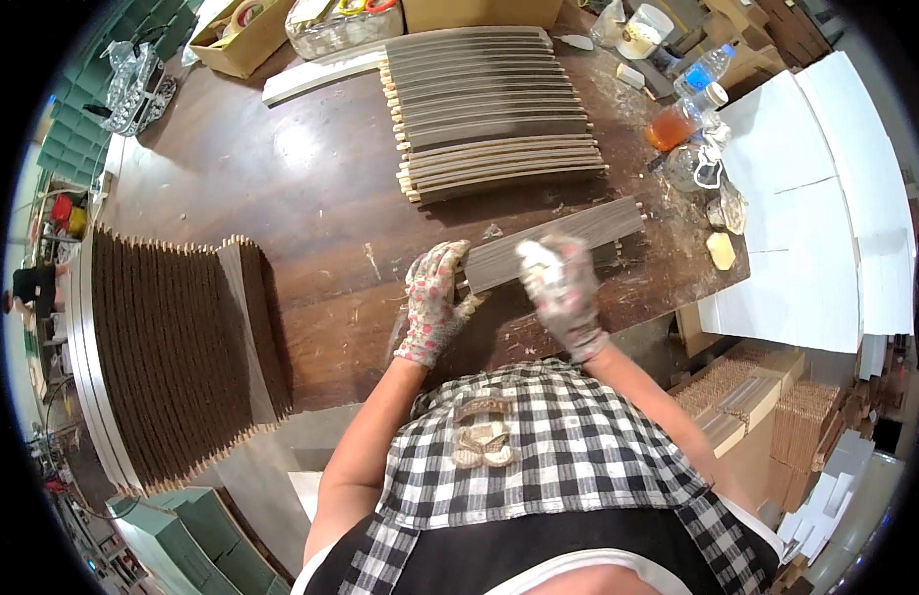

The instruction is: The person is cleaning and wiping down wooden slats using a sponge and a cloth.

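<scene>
A short grey wood-grain board (608,226) with light wooden pegs at its ends lies slantwise near the table's front edge. My left hand (436,305), in a flower-patterned work glove, is closed at the board's left end, fingers bent against it. My right hand (563,293), gloved the same way and blurred by motion, is over the middle of the board. Its fingers are closed on a white wad (542,262), perhaps a cloth; the blur hides its kind. Beyond the board, similar pegged boards (484,99) lie in a row, the nearest ones on edge.
The brown table (325,223) carries a large stack of dark boards (172,347) at left. Bottles (704,71), a jar of orange liquid (677,124) and a yellowish block (720,251) sit at right. Cardboard boxes (243,40) line the back; white sheets (792,198) stand beyond the right edge.
</scene>
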The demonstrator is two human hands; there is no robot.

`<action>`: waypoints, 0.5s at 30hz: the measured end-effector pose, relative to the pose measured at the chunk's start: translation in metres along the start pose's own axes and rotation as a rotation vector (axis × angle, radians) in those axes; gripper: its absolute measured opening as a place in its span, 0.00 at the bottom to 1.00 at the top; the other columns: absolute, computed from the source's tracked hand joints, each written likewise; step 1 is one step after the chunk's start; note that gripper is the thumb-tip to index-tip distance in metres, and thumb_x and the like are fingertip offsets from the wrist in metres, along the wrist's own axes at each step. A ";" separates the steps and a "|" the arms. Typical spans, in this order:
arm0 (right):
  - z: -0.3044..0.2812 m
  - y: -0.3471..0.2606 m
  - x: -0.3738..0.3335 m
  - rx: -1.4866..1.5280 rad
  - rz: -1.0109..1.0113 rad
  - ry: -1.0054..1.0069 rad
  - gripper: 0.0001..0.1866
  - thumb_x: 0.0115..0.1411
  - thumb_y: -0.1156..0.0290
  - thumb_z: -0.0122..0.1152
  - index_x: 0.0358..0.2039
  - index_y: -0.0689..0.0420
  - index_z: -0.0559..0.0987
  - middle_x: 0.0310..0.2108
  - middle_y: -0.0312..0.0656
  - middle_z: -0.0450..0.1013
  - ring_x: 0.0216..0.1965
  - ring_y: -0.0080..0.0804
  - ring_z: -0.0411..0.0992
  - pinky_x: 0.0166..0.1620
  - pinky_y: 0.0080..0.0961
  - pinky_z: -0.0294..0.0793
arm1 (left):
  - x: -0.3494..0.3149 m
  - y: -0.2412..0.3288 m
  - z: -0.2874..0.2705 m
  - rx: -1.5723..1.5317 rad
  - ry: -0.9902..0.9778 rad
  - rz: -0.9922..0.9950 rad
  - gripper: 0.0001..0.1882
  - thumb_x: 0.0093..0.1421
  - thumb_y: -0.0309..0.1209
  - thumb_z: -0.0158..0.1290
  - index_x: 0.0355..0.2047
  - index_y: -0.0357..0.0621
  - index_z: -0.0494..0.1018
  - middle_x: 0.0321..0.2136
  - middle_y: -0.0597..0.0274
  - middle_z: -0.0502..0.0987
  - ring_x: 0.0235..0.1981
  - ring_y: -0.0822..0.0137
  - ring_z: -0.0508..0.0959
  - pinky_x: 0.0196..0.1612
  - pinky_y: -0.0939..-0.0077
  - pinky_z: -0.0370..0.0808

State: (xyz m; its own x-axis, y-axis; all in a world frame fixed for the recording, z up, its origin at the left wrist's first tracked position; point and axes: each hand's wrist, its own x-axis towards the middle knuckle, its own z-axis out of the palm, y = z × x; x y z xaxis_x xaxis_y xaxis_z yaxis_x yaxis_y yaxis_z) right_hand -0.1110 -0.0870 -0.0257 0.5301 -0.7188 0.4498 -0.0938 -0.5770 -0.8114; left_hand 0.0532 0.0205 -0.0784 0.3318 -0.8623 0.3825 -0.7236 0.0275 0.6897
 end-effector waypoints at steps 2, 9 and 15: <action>-0.011 0.009 0.010 -0.176 0.034 0.118 0.20 0.54 0.75 0.60 0.48 0.59 0.70 0.42 0.47 0.70 0.45 0.40 0.72 0.45 0.32 0.76 | 0.002 0.003 -0.001 0.016 0.000 -0.002 0.38 0.41 0.33 0.65 0.54 0.47 0.64 0.49 0.56 0.71 0.53 0.53 0.69 0.57 0.55 0.62; 0.000 0.054 0.014 -0.573 -0.375 -0.057 0.21 0.51 0.72 0.61 0.48 0.58 0.71 0.43 0.44 0.69 0.45 0.38 0.68 0.51 0.35 0.68 | 0.005 0.009 -0.007 0.054 -0.069 -0.017 0.39 0.41 0.34 0.67 0.55 0.45 0.64 0.51 0.54 0.71 0.54 0.51 0.69 0.57 0.55 0.63; -0.154 0.104 0.028 -0.705 0.197 0.276 0.19 0.57 0.80 0.52 0.50 0.59 0.67 0.44 0.46 0.70 0.45 0.38 0.71 0.50 0.30 0.73 | 0.003 0.011 -0.020 -0.316 -0.062 -0.244 0.47 0.43 0.38 0.69 0.61 0.41 0.57 0.52 0.46 0.68 0.55 0.52 0.69 0.54 0.63 0.72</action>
State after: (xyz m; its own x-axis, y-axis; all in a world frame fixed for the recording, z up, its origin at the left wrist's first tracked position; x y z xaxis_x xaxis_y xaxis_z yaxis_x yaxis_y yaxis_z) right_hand -0.2358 -0.2268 -0.0401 0.2280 -0.8508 0.4735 -0.7270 -0.4722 -0.4985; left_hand 0.0586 0.0283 -0.0577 0.4271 -0.8912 0.1529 -0.4026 -0.0360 0.9147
